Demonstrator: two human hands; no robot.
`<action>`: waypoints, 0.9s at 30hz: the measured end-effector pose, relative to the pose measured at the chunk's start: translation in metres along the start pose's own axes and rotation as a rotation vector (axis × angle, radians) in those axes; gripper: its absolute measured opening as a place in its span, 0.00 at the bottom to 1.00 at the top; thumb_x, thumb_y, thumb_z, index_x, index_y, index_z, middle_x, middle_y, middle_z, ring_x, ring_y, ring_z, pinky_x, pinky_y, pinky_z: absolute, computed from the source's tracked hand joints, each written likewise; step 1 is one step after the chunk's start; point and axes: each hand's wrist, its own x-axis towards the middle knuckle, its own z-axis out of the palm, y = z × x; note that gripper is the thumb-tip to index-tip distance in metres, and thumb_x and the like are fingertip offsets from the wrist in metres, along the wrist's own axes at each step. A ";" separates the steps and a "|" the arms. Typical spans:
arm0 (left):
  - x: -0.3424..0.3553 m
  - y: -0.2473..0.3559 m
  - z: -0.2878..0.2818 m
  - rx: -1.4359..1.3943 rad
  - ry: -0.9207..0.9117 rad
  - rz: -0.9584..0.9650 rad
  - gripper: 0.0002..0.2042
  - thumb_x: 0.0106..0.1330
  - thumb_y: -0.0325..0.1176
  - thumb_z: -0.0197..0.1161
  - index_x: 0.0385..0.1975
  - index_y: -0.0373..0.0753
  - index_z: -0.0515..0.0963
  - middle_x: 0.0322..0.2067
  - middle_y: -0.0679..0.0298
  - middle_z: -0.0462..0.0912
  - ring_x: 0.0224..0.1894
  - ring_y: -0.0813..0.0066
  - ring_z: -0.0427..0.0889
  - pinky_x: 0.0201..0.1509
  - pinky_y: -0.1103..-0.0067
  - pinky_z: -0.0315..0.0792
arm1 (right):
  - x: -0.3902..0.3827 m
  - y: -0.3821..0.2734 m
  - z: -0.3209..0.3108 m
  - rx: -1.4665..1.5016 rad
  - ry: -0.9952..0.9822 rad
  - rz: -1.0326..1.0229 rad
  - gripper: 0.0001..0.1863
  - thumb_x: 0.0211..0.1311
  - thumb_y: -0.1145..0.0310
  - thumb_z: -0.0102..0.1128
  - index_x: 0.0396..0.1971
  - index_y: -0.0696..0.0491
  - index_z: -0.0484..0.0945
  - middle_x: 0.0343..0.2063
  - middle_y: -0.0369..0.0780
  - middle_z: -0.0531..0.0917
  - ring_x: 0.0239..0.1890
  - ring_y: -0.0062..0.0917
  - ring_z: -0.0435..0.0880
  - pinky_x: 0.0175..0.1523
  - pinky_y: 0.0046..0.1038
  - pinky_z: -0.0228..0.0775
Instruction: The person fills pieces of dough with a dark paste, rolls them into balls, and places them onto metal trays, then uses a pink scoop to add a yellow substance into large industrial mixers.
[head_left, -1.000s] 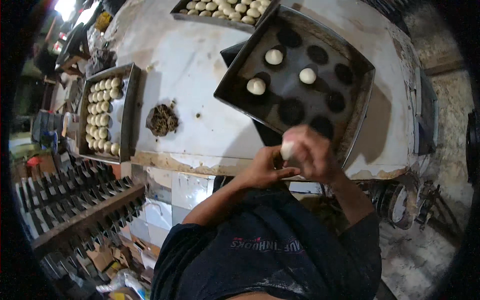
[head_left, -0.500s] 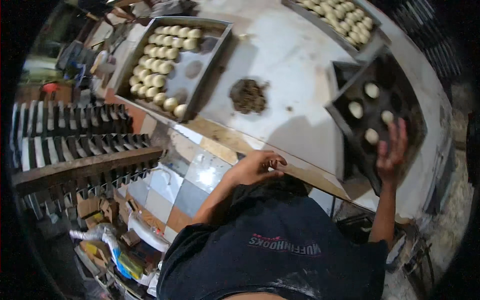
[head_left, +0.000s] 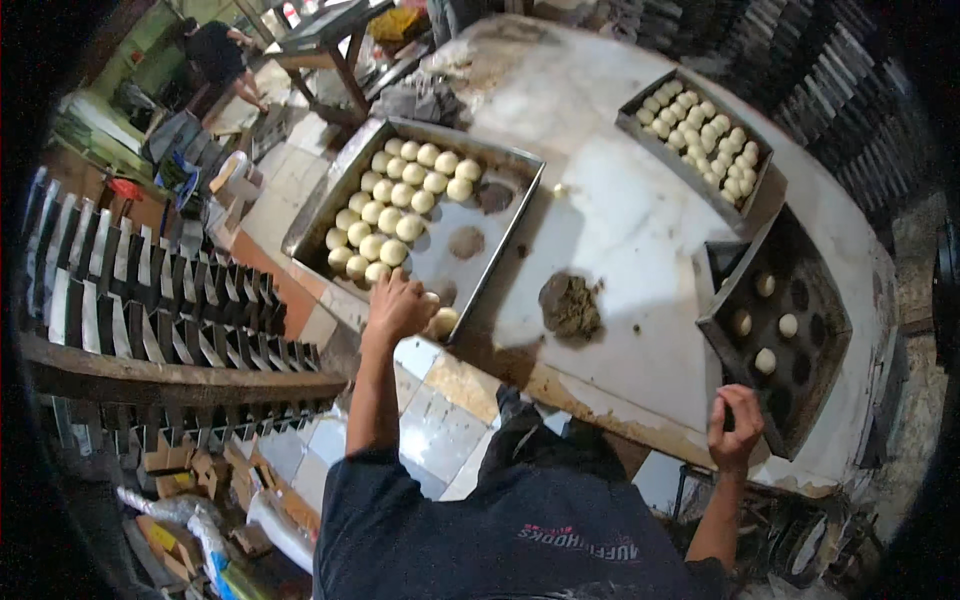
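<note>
My left hand [head_left: 402,303] is over the near corner of a large metal tray [head_left: 500,268], its fingers bent down around a dough ball that they mostly hide. Rows of pale, round dough balls [head_left: 412,173] fill the left part of that tray. One more dough ball [head_left: 443,321] lies by its near right corner. My right hand [head_left: 737,425], fingers curled and with nothing visible in them, hovers at the near left edge of a dark baking tray [head_left: 812,385]. Several dough balls [head_left: 788,325] sit apart from one another in this baking tray.
A brown crumbly mound [head_left: 572,306] lies on the pale worktable [head_left: 650,345]. Farther back stands a tray packed with dough balls [head_left: 700,130]. Racked metal pans [head_left: 150,290] stand at the left. Another person [head_left: 218,60] is at the far left.
My left hand has moved from in front of my body into the left tray. My right hand has drawn back from the dark baking tray, its fingers now curled. The view has shifted.
</note>
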 end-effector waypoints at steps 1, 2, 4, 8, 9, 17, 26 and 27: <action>-0.003 0.020 -0.010 -0.195 0.101 0.011 0.16 0.54 0.41 0.70 0.37 0.38 0.79 0.43 0.53 0.77 0.48 0.52 0.75 0.49 0.61 0.70 | 0.003 0.001 0.003 -0.023 0.032 -0.008 0.08 0.58 0.75 0.58 0.36 0.60 0.80 0.36 0.47 0.82 0.38 0.41 0.83 0.44 0.37 0.75; -0.014 0.057 -0.034 -0.362 0.278 0.095 0.14 0.52 0.33 0.72 0.36 0.38 0.77 0.35 0.55 0.77 0.39 0.55 0.77 0.41 0.67 0.72 | 0.003 -0.001 0.008 0.055 0.010 0.021 0.08 0.59 0.75 0.57 0.37 0.59 0.81 0.36 0.47 0.82 0.37 0.40 0.83 0.44 0.37 0.75; -0.031 0.120 -0.033 -0.712 0.401 0.067 0.17 0.51 0.23 0.73 0.40 0.37 0.75 0.30 0.58 0.82 0.33 0.68 0.82 0.39 0.73 0.76 | 0.007 -0.017 0.023 0.228 -0.024 0.060 0.09 0.60 0.73 0.58 0.38 0.58 0.81 0.34 0.47 0.83 0.36 0.37 0.82 0.42 0.37 0.75; -0.075 0.272 -0.021 -1.010 0.243 0.300 0.30 0.53 0.25 0.75 0.56 0.38 0.69 0.44 0.54 0.83 0.50 0.66 0.82 0.54 0.72 0.75 | 0.000 -0.039 0.056 0.648 -0.187 0.215 0.13 0.63 0.67 0.59 0.42 0.60 0.82 0.33 0.47 0.83 0.35 0.34 0.84 0.41 0.35 0.75; -0.090 0.306 -0.031 -1.052 0.013 0.294 0.35 0.54 0.25 0.73 0.63 0.38 0.65 0.52 0.53 0.81 0.54 0.62 0.80 0.59 0.69 0.72 | 0.002 -0.047 0.050 0.689 -0.273 0.305 0.15 0.63 0.66 0.61 0.43 0.61 0.81 0.32 0.47 0.83 0.35 0.35 0.85 0.41 0.35 0.76; -0.127 0.373 0.000 -1.561 -0.233 0.224 0.27 0.65 0.32 0.67 0.62 0.28 0.70 0.46 0.59 0.72 0.48 0.72 0.77 0.50 0.78 0.75 | -0.012 -0.008 -0.009 0.620 -0.137 -0.149 0.30 0.55 0.64 0.72 0.55 0.62 0.76 0.50 0.50 0.81 0.51 0.36 0.83 0.54 0.37 0.77; -0.202 0.400 -0.005 -1.603 0.457 0.391 0.30 0.69 0.39 0.62 0.67 0.32 0.63 0.53 0.53 0.72 0.56 0.64 0.73 0.58 0.73 0.69 | -0.041 -0.083 -0.011 0.791 0.250 0.069 0.14 0.69 0.60 0.59 0.35 0.58 0.78 0.25 0.39 0.81 0.26 0.23 0.81 0.33 0.25 0.72; -0.200 0.378 -0.003 -1.472 0.363 0.451 0.33 0.69 0.42 0.61 0.69 0.32 0.59 0.57 0.52 0.70 0.59 0.62 0.71 0.60 0.72 0.69 | -0.044 -0.095 0.003 0.804 0.253 -0.031 0.14 0.67 0.59 0.62 0.33 0.56 0.79 0.21 0.39 0.79 0.22 0.24 0.80 0.30 0.26 0.70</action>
